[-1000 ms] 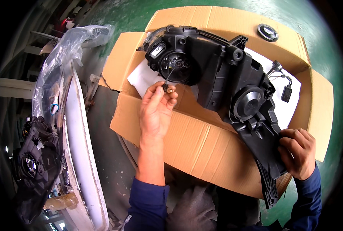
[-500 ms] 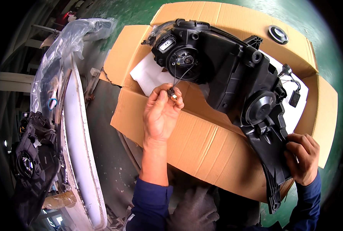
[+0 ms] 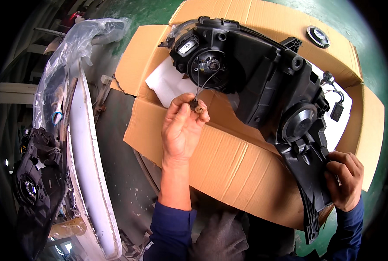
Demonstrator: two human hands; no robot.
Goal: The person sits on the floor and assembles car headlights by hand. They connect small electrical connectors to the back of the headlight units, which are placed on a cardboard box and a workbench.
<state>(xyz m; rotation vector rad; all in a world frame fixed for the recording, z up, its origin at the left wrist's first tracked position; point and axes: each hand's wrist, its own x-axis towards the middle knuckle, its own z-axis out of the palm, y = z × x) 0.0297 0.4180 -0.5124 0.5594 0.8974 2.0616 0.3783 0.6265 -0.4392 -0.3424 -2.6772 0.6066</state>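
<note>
Outside the uncovered opening (image 3: 208,75), pinching an unseated wired fitting (image 3: 194,105) with left hand (image 3: 183,128) — clamping the lamp housing (image 3: 257,78) with right hand (image 3: 346,180).

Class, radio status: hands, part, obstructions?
Left hand pinching small dark connector on thin wires. Right hand gripping lower edge of black plastic headlamp housing. Housing over open brown cardboard box. Way to round black opening: only wires.

this looks like a vehicle workshop, with a black headlamp housing (image 3: 259,74) and (underfoot) green floor (image 3: 148,15).
</note>
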